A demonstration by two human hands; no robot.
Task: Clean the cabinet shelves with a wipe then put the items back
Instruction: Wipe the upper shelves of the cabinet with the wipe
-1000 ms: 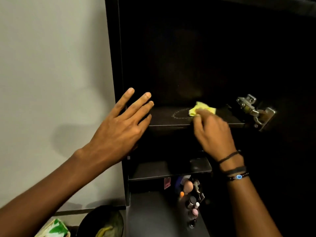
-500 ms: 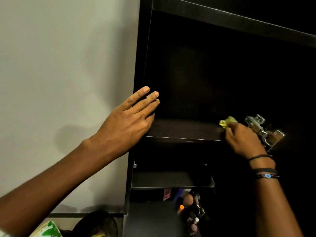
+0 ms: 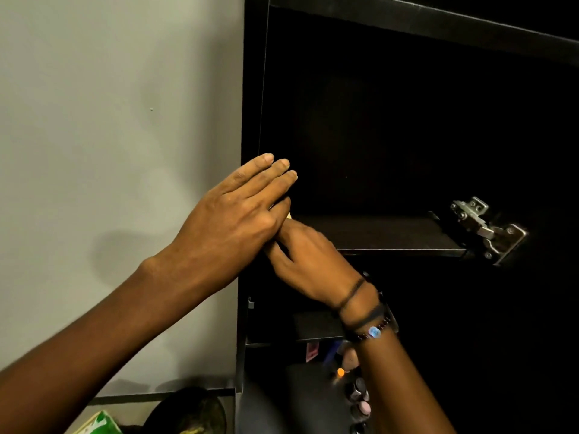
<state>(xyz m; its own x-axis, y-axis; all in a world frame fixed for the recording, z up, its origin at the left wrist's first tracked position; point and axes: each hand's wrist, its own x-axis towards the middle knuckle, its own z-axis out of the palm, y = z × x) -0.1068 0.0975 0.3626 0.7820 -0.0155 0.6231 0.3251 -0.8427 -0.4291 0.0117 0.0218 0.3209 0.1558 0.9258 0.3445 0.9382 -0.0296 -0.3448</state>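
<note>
While the left hand lies flat with its fingers straight and together against the left front edge of the dark cabinet, holding nothing, the right hand reaches across beneath it to the left end of the upper shelf. Its fingers are tucked under the left hand, so how far it is closed and what it grips cannot be told; only a tiny pale yellow sliver of the wipe shows just past the left little finger, at the shelf's left end. Bracelets circle the right wrist. On the right side of the shelf a metal hinge catches the light. A lower shelf sits beneath, and below that small bottles and cosmetics stand in shadow. At the bottom left, beside the grey wall, a green and white packet pokes into view.
</note>
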